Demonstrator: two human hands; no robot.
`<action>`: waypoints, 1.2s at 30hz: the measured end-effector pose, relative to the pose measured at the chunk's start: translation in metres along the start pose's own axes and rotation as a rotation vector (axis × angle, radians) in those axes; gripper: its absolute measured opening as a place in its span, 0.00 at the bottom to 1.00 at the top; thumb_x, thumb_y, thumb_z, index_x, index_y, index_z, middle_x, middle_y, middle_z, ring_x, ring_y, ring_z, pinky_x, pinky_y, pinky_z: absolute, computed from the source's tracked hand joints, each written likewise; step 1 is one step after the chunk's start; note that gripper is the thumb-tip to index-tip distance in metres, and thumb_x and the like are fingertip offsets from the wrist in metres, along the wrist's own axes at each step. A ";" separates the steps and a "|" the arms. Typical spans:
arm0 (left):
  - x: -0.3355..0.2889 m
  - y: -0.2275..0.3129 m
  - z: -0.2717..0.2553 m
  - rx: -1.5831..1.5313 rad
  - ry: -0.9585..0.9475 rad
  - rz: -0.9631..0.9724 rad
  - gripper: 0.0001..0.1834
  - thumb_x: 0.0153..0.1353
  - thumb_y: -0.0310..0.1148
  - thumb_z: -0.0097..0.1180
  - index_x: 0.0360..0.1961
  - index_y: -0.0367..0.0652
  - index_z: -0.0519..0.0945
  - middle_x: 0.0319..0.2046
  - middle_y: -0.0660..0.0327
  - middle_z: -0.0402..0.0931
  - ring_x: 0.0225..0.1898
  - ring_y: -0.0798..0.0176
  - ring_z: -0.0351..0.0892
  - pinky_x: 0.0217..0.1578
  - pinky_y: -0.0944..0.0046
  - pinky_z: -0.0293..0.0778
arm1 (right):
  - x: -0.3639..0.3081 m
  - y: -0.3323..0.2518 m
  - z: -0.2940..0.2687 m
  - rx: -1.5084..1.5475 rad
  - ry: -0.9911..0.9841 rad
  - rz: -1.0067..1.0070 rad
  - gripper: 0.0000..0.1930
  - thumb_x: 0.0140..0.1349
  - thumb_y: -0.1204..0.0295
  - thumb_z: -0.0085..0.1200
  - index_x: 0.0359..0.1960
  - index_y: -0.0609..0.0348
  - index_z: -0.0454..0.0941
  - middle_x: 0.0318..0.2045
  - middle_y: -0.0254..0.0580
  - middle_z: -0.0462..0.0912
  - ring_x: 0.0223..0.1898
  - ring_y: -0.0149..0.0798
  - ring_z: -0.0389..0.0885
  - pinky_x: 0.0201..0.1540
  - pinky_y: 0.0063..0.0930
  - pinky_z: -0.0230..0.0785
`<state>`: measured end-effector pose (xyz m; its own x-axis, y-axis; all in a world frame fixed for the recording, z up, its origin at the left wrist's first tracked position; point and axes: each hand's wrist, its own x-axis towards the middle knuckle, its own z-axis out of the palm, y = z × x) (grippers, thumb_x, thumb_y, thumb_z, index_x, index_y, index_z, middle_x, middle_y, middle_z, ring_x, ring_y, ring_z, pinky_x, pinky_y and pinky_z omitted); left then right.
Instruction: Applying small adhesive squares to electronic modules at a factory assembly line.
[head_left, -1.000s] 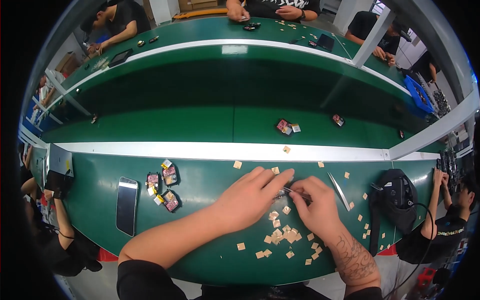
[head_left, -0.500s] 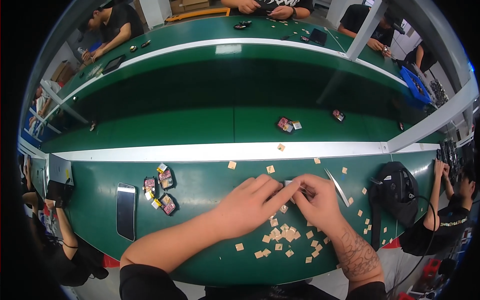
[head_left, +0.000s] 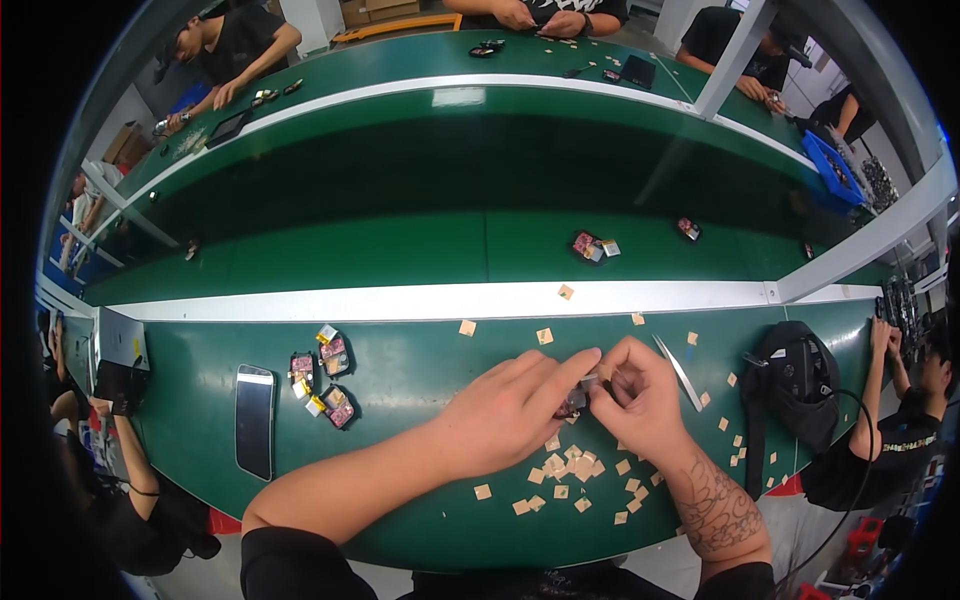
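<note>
In the middle of the table my left hand (head_left: 505, 412) is wrapped round a small dark electronic unit (head_left: 572, 403), with its index finger stretched over the top. Most of the unit is covered by my fingers. Close against it on the right, my right hand (head_left: 640, 402) has thumb and index finger curled in a pinch beside a silvery part of the unit; what lies between the fingertips is too small to make out. Just below both hands lies a loose pile of small tan square stickers (head_left: 571, 463). White tweezers (head_left: 679, 374) rest right of my right hand.
Left of my hands are several opened electronic units (head_left: 336, 408) with batteries and a phone (head_left: 255, 422). A black bag (head_left: 793, 385) with a cable sits at right. A white rail (head_left: 400, 302) crosses beyond; more units (head_left: 590, 246) lie behind it. Co-workers sit around.
My right hand's fingers have curled up tighter and moved slightly off the left fingers, so more of the dark unit shows. A co-worker at the far left has stretched an arm forward.
</note>
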<state>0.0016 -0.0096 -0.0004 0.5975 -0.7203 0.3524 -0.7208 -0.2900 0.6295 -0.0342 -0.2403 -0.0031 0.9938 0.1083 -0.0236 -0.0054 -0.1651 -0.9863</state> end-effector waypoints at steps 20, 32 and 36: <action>-0.001 -0.014 -0.001 0.001 -0.082 -0.068 0.17 0.62 0.29 0.70 0.51 0.43 0.82 0.50 0.56 0.78 0.52 0.48 0.79 0.54 0.52 0.79 | 0.010 -0.018 -0.021 -0.281 -0.237 -0.133 0.10 0.69 0.81 0.62 0.50 0.64 0.87 0.37 0.39 0.86 0.28 0.25 0.73 0.31 0.22 0.65; -0.002 -0.012 -0.004 0.104 -0.083 -0.015 0.15 0.63 0.31 0.71 0.50 0.43 0.85 0.51 0.58 0.79 0.53 0.51 0.80 0.51 0.54 0.83 | 0.009 -0.022 -0.018 -0.490 -0.156 -0.191 0.12 0.68 0.77 0.65 0.52 0.62 0.86 0.37 0.46 0.87 0.31 0.41 0.85 0.35 0.32 0.77; -0.001 -0.010 -0.004 0.150 -0.098 0.005 0.15 0.63 0.32 0.70 0.50 0.43 0.85 0.53 0.58 0.80 0.53 0.52 0.80 0.52 0.55 0.83 | 0.006 -0.023 -0.016 -0.557 -0.153 -0.224 0.12 0.66 0.79 0.65 0.51 0.63 0.86 0.38 0.48 0.87 0.36 0.50 0.88 0.40 0.36 0.80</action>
<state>0.0097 -0.0037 -0.0040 0.5618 -0.7778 0.2816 -0.7727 -0.3718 0.5146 -0.0265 -0.2516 0.0222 0.9367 0.3321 0.1104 0.3012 -0.6045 -0.7375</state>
